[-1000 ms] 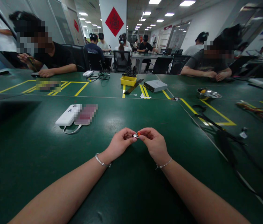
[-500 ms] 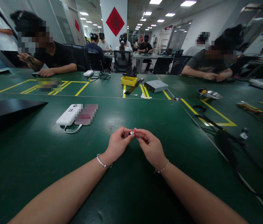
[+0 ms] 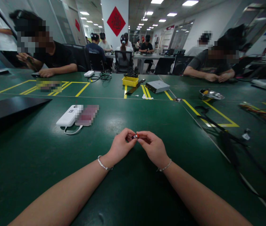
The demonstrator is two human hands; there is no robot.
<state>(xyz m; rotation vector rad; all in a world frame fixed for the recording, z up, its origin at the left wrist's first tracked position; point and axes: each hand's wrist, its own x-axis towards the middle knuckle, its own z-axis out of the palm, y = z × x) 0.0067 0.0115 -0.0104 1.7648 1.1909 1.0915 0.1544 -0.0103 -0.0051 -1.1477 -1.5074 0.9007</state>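
My left hand [image 3: 120,145] and my right hand [image 3: 153,147] meet over the green table [image 3: 133,191] a little ahead of me. Both pinch one small part [image 3: 135,136], metal with an orange-red end, between thumb and fingertips. The part is tiny and mostly hidden by my fingers. Each wrist wears a thin bracelet.
A white power bank [image 3: 68,116] with a cable lies to the left, a black panel [image 3: 8,108] at far left. Black cables [image 3: 220,128] run along the right. A yellow bin [image 3: 130,81] and grey box [image 3: 157,86] stand further back. Other people sit around the tables.
The small part has been turned between my fingers, so less of its orange end shows. My hands rose slightly, then settled back. The black panel at left came into clear view.
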